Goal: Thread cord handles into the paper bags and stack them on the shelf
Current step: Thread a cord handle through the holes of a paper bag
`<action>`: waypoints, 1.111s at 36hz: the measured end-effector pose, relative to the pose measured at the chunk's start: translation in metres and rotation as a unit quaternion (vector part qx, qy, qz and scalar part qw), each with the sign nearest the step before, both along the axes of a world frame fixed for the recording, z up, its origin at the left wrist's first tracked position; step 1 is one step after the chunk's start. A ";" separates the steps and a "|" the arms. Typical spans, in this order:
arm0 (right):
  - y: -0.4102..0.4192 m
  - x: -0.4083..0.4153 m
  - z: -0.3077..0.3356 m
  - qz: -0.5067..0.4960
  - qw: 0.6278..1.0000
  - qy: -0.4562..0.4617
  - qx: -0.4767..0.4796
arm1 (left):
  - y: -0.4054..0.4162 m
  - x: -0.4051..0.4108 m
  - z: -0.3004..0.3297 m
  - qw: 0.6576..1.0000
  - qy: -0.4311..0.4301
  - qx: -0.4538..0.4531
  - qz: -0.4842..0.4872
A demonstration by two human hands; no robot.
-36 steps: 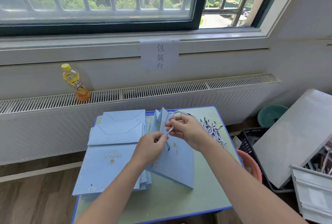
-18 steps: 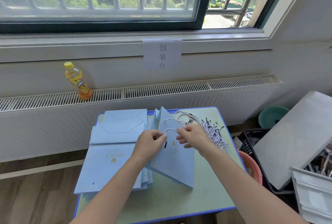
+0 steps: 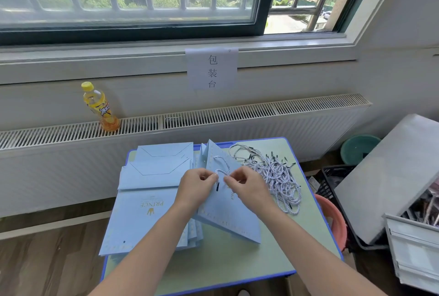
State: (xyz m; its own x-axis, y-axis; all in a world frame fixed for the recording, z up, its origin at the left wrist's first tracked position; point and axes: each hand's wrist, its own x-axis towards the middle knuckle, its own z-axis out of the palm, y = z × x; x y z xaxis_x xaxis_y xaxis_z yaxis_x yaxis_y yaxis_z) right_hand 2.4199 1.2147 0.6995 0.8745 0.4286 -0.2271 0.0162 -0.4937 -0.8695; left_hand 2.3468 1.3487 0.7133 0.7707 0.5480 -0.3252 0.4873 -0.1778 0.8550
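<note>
Both hands, left (image 3: 198,185) and right (image 3: 244,184), pinched the cord (image 3: 222,171) looped between them, above the bag (image 3: 225,212).

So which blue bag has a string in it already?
The paper bag under both hands, right of the flat stack. A cord loops from its top; the stacked bags show none.

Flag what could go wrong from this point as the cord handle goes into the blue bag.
1. Both hands, left hand and right hand, pinch one cord over the tilted paper bag; a hard pull might tear the paper at the hole.
2. The loose cord pile lies tangled beside the right hand; a sleeve or wrist could drag it off the table.
</note>
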 end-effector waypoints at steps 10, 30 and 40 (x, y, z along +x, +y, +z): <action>0.017 -0.001 0.001 0.057 0.998 0.017 0.013 | 0.002 -0.003 0.001 1.000 -0.017 -0.012 -0.013; -0.011 -0.031 -0.007 -0.024 0.983 0.134 0.125 | 0.011 -0.034 0.003 0.962 -0.062 -0.235 -0.125; -0.011 -0.035 -0.007 -0.062 0.994 0.038 0.083 | 0.008 -0.026 0.002 0.958 -0.068 -0.266 -0.079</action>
State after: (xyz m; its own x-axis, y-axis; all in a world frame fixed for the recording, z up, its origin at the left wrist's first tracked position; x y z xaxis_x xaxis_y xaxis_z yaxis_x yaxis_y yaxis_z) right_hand 2.3849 1.2039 0.6923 0.9059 0.3559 -0.2294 -0.1041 -0.3379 -0.9354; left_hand 2.3208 1.3565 0.7149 0.8854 0.2055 -0.4170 0.3679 0.2388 0.8987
